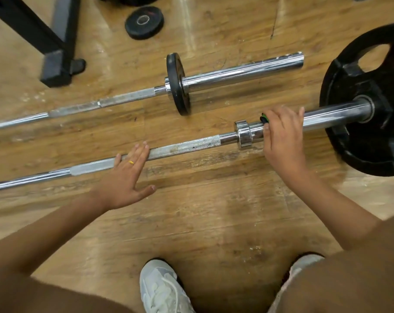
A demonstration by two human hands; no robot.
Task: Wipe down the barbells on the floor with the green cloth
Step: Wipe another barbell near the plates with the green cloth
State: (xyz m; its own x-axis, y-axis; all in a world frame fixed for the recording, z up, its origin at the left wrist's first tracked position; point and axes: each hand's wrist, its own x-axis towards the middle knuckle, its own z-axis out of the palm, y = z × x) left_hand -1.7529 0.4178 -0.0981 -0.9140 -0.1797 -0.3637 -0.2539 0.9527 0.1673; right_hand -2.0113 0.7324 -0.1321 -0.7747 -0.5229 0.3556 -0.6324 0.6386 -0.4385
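Nearest the camera, two pale shoes, the left shoe [162, 288] and the right shoe [302, 265], stand on the wooden floor [214, 211]. The right one is mostly hidden behind a knee, and both are cut off by the bottom edge.

The hands are well apart. The left hand [126, 179] is flat, its fingers straight and spread, the fingertips resting on the knurled shaft of the near barbell [187, 146]. A gold ring [131, 162] shows on one finger. The right hand [281, 136] curls over the barbell's thick chrome sleeve, just right of the collar [243, 136]. The green cloth [264, 118] is almost wholly hidden under this hand; only a small dark and green fold peeks out at its left edge, so how it wraps the sleeve cannot be told.

Right of the right hand, the sleeve runs into a large black plate [372, 141], blurred and cut off by the frame's right edge. Left of the left hand, the shaft runs out of view.

Beyond both hands the far barbell [128, 99] lies roughly parallel, carrying a small black plate [177, 84] seen edge-on; its left end is also cut off. Farther still, a loose plate [144, 22] lies flat, and beyond the left hand stands a black frame foot [56, 59], its upper part out of frame.
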